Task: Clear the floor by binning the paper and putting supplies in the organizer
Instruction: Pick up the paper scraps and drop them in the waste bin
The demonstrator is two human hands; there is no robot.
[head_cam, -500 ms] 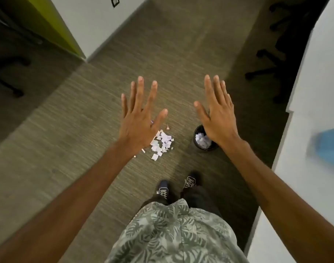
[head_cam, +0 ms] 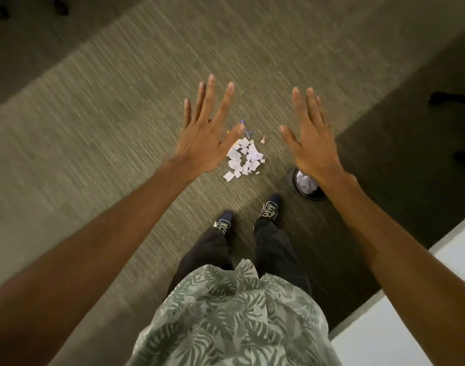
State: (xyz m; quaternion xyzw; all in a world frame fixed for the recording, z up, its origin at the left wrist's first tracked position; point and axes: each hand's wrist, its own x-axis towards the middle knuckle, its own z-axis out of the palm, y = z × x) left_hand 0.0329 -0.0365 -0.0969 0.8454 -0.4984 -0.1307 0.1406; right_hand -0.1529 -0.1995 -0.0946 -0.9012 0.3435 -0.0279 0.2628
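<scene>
Both hands (head_cam: 203, 143) (head_cam: 312, 147) splayed empty, paper scraps (head_cam: 244, 157) below

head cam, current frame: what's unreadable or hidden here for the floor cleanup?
1. Bin: head view, far rim and part of its paper hidden by the right hand and wrist.
2. Small supplies beyond the paper scraps: too small and blurred to identify; some sit behind the left hand.
3. Organizer: not in frame.
4. White surface: cut off by the right and bottom edges.
</scene>
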